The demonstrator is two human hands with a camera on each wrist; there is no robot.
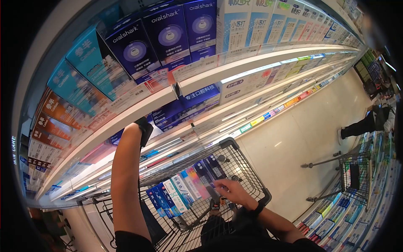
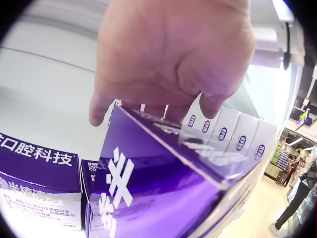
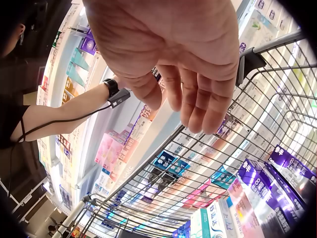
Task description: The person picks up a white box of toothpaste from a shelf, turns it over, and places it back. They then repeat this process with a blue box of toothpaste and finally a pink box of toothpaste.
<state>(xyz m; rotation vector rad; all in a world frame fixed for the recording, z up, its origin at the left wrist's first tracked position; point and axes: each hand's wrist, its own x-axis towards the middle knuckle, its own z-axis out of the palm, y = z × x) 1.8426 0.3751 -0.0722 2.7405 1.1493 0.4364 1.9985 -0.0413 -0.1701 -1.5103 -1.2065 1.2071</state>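
My left hand (image 2: pixel 173 54) reaches in over a shelf, with its fingers going behind the top of a tilted purple toothpaste box (image 2: pixel 143 178) and the thumb at its right. It grips this box by the upper end. Beside it at the left stands another purple box (image 2: pixel 39 183). In the head view the shelf above hides this hand, while the forearm shows. My right hand (image 1: pixel 235 192) hovers over the shopping cart (image 1: pixel 267 196), fingers loosely bent and nothing in them. Toothpaste boxes lie in a row in the cart, including purple (image 1: pixel 215 167), white-and-teal (image 1: pixel 180 189) and blue ones (image 1: pixel 156 202).
Dark purple boxes (image 1: pixel 168 35) and teal boxes (image 1: pixel 94 61) line the shelf above my left arm, behind a price rail (image 1: pixel 201 69). White boxes (image 2: pixel 242 139) stand right of the gripped box. Across the pale aisle floor (image 1: pixel 285 130) are another cart (image 1: pixel 354 176) and a person (image 1: pixel 373 122).
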